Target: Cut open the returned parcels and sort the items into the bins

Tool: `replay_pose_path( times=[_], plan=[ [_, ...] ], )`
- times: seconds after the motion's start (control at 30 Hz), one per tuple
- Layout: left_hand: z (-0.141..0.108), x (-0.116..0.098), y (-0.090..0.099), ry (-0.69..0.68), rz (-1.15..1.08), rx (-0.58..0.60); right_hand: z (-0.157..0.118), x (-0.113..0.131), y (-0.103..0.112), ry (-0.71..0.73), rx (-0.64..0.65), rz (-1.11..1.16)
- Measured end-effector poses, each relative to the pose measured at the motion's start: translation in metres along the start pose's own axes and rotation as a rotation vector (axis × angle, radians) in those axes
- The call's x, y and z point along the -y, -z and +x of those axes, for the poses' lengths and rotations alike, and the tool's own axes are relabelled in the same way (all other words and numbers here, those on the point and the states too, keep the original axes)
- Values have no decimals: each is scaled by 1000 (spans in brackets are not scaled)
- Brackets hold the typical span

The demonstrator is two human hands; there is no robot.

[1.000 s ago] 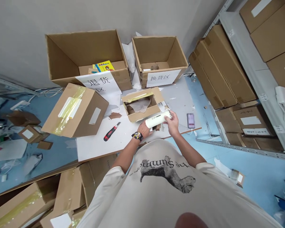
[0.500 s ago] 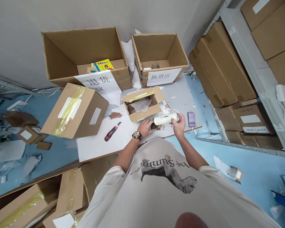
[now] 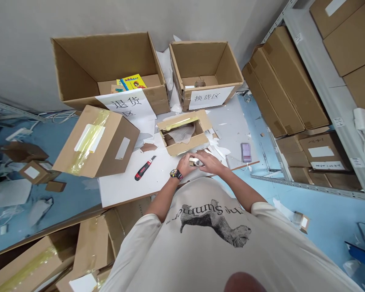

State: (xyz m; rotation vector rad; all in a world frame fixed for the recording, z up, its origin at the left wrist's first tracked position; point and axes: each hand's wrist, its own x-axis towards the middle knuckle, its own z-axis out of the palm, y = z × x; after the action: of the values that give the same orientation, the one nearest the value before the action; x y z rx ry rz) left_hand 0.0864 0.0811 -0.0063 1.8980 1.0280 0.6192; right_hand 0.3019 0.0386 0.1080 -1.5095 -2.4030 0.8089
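Observation:
My left hand point(image 3: 185, 164), with a watch on its wrist, is wrapped round the side of a small cardboard box point(image 3: 192, 161) at the table's front edge. The white cylinder point(image 3: 197, 162) stands end-on at the box's opening, only its pale, shiny end showing. My right hand point(image 3: 211, 162) closes over it from the right, its fingertips meeting the left hand's. How deep the cylinder sits is hidden by my fingers. Just beyond lies an opened carton point(image 3: 187, 149) with yellow tape and a translucent plastic bag point(image 3: 182, 134) inside.
A red-black utility knife point(image 3: 145, 168) lies left with its blade out, near a taped carton point(image 3: 109, 142). Two big open boxes with paper signs, the left one point(image 3: 109, 61) and right one point(image 3: 213, 56), stand behind. A phone point(image 3: 246, 152) rests right, by shelves of cartons point(image 3: 292, 81).
The white cylinder has gone from lying lengthwise in my right hand to end-on at the small box. My right hand has moved left, up against my left hand.

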Motion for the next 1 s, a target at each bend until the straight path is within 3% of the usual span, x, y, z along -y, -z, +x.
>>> replay_pose_path(
  times=[0.13, 0.3, 0.53, 0.67, 0.77, 0.83, 0.9, 1.0],
  plan=[
    [-2, -1, 1, 3, -25, -8, -3, -10, 12, 89, 94, -178],
    [-5, -1, -1, -3, -45, 6, -8, -20, 24, 116, 123, -297],
    [-7, 2, -4, 37, -41, -57, 14, -17, 13, 207, 189, -340],
    [-10, 4, 2, 119, -57, -80, -3, -24, -4, 68, 18, -97],
    [-11, 4, 3, 132, -36, -12, -20, -32, -28, -247, -300, 281],
    [-10, 5, 0, 120, -2, 48, -24, -36, -46, -454, -414, 525],
    [-6, 5, -4, 130, 29, 86, -19, -38, -63, -506, -352, 655],
    [1, 3, -8, 179, 77, 124, -7, -41, -74, -449, -185, 634]
  ],
)
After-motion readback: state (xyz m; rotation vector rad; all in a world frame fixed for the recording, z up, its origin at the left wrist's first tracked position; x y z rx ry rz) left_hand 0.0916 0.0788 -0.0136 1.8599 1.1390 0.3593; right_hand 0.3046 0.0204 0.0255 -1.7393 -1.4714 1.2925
